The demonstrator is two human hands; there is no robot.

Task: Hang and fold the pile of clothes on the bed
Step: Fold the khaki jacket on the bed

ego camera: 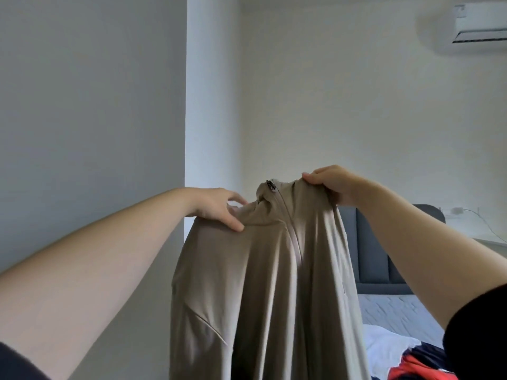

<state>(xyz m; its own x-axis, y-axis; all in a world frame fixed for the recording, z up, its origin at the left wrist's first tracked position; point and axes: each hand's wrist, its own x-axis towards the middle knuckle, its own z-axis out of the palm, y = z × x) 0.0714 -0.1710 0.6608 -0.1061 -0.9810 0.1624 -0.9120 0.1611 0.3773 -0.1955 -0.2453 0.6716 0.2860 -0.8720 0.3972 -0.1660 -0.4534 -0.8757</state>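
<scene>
A beige zip-up jacket (263,292) hangs in the air in front of me, its zipper running down the middle and its lower part cut off by the frame's bottom edge. My left hand (219,208) pinches its left shoulder, thumb on the front of the cloth. At the right shoulder near the collar, my right hand (333,182) grips the fabric from above with curled fingers. No hanger shows. A heap of clothes (422,363), red, dark blue and white, lies on the bed at the lower right.
The bed (397,311) with a grey padded headboard (381,256) stands behind the jacket on the right. White walls and a corner pillar fill the background. An air conditioner (477,26) is mounted high on the right.
</scene>
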